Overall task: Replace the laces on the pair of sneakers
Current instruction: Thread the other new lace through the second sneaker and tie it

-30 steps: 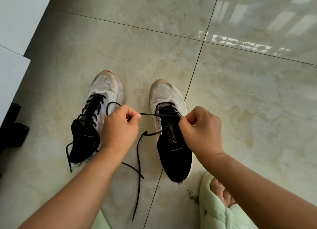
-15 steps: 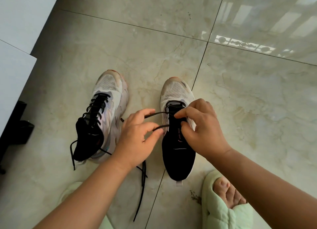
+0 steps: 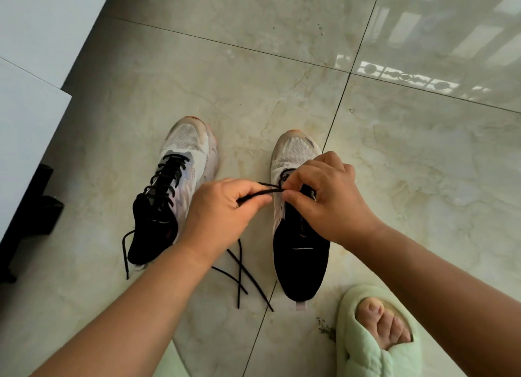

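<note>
We have the left shoe (image 3: 172, 185) fully laced; on the right shoe (image 3: 298, 235) only the lowest eyelets are threaded, both hands (image 3: 222, 216) (image 3: 329, 199) pinching its lace (image 3: 260, 193).

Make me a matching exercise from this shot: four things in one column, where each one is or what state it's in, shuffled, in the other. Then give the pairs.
Things
1. left sneaker
2. right sneaker
3. loose lace ends
4. green slipper

States
A. worn on a foot, toes showing
B. laced up the front, untouched by either hand
C. lying crossed on the floor tiles
D. being laced: left hand grips the black lace, right hand pinches it

Pairs: 1-B, 2-D, 3-C, 4-A
</note>
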Available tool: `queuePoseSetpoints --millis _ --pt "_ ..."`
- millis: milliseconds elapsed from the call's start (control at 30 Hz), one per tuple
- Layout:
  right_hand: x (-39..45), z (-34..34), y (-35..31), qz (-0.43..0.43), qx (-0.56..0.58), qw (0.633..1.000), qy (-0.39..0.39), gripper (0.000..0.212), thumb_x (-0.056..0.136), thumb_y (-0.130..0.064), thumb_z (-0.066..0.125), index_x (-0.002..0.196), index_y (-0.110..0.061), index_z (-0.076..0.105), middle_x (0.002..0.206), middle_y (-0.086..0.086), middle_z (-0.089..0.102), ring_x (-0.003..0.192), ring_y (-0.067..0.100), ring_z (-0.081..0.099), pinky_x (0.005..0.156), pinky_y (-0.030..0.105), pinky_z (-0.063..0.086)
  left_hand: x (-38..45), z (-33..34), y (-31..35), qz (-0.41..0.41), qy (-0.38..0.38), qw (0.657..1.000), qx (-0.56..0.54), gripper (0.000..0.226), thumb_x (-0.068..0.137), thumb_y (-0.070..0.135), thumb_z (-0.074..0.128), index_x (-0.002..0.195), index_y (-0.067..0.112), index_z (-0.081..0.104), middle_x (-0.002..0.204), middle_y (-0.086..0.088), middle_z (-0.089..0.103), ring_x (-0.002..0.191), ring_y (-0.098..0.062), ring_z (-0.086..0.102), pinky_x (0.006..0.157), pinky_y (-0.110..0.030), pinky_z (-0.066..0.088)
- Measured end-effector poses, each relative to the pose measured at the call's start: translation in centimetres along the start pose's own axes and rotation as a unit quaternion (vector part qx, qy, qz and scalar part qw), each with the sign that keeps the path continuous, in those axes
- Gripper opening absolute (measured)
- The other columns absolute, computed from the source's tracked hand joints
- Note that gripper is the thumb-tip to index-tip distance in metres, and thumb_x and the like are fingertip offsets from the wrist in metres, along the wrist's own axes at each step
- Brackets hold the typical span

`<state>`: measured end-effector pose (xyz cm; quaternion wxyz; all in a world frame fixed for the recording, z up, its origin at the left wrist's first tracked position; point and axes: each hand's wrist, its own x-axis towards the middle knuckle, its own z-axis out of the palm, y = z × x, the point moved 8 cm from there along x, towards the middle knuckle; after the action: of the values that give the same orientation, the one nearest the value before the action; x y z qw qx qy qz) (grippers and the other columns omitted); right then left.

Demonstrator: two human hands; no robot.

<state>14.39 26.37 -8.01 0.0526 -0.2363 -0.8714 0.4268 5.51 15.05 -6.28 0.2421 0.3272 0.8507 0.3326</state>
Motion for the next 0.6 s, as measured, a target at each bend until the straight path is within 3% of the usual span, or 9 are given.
queuePoseSetpoints --millis 133,200,267,333,400,467,533,600 --pt "0.1 -2.0 2.9 0.127 -0.033 0.985 0.112 0.008 0.086 -0.019 0.055 0.078 -0.019 0.058 0.081 -0.008 0.056 0.089 0.014 0.042 0.074 0.027 0.017 -0.3 -1.4 -0.6 0.016 0.015 1.000 -0.021 0.013 0.082 0.020 0.068 0.088 0.011 0.075 0.066 0.001 0.066 0.057 -0.006 0.056 0.057 -0.017 0.045" --pt "-0.3 -2.8 4.5 0.202 -0.027 0.968 0.144 0.009 0.085 -0.017 0.051 0.078 -0.017 0.055 0.084 -0.004 0.057 0.087 0.019 0.047 0.080 0.034 0.029 -0.3 -2.3 -0.8 0.031 0.028 0.999 -0.005 0.021 0.086 0.024 0.061 0.091 0.008 0.073 0.060 0.005 0.061 0.055 -0.002 0.051 0.055 -0.009 0.037" --pt "-0.4 -2.8 5.0 0.224 -0.027 0.964 0.138 0.005 0.085 -0.015 0.051 0.083 -0.015 0.056 0.092 -0.001 0.057 0.086 0.020 0.050 0.086 0.041 0.039 -0.5 -2.7 -0.9 0.041 0.033 0.999 0.001 0.023 0.089 0.025 0.056 0.095 0.009 0.072 0.057 0.011 0.059 0.056 0.002 0.053 0.055 -0.006 0.037" --pt "-0.3 -2.9 3.1 0.162 -0.012 0.976 0.143 0.015 0.082 -0.010 0.057 0.096 -0.013 0.060 0.104 -0.001 0.056 0.083 0.018 0.051 0.084 0.046 0.044 -0.6 -2.4 -1.3 0.028 0.019 0.999 -0.013 0.027 0.088 0.030 0.054 0.098 0.013 0.072 0.066 0.004 0.067 0.063 -0.007 0.061 0.060 -0.020 0.048" --pt "0.0 -3.0 -0.5 0.019 -0.018 0.990 0.138 0.029 0.076 -0.002 0.062 0.104 -0.009 0.065 0.110 0.002 0.061 0.082 0.022 0.057 0.074 0.046 0.048 -0.6 -1.6 -1.2 0.014 0.005 1.000 -0.025 0.025 0.088 0.032 0.056 0.097 0.016 0.073 0.076 -0.006 0.071 0.073 -0.022 0.065 0.069 -0.036 0.050" --pt "-0.2 -2.1 -3.6 -0.094 -0.071 0.988 0.103 0.036 0.074 -0.002 0.064 0.110 -0.010 0.067 0.115 0.003 0.065 0.086 0.026 0.063 0.069 0.040 0.048 -0.2 -0.8 -0.5 0.022 0.000 0.999 -0.024 0.019 0.089 0.030 0.061 0.091 0.016 0.074 0.071 -0.004 0.069 0.067 -0.017 0.063 0.066 -0.037 0.049" --pt "-0.6 -1.1 -5.4 -0.152 -0.115 0.979 0.077 0.042 0.077 -0.007 0.064 0.119 -0.013 0.064 0.122 0.002 0.063 0.088 0.025 0.064 0.068 0.036 0.046 0.2 -0.1 0.1 0.021 -0.017 1.000 -0.009 0.020 0.086 0.035 0.057 0.078 0.022 0.070 0.059 0.002 0.060 0.055 -0.010 0.053 0.056 -0.035 0.046" --pt "-1.2 -0.5 -6.5 -0.197 -0.152 0.966 0.068 0.050 0.076 -0.006 0.064 0.124 -0.015 0.061 0.129 0.001 0.059 0.082 0.023 0.060 0.067 0.035 0.043 0.6 0.3 0.1 0.003 -0.032 0.999 0.015 0.024 0.082 0.040 0.052 0.073 0.021 0.063 0.056 -0.001 0.058 0.055 -0.017 0.056 0.053 -0.039 0.047"
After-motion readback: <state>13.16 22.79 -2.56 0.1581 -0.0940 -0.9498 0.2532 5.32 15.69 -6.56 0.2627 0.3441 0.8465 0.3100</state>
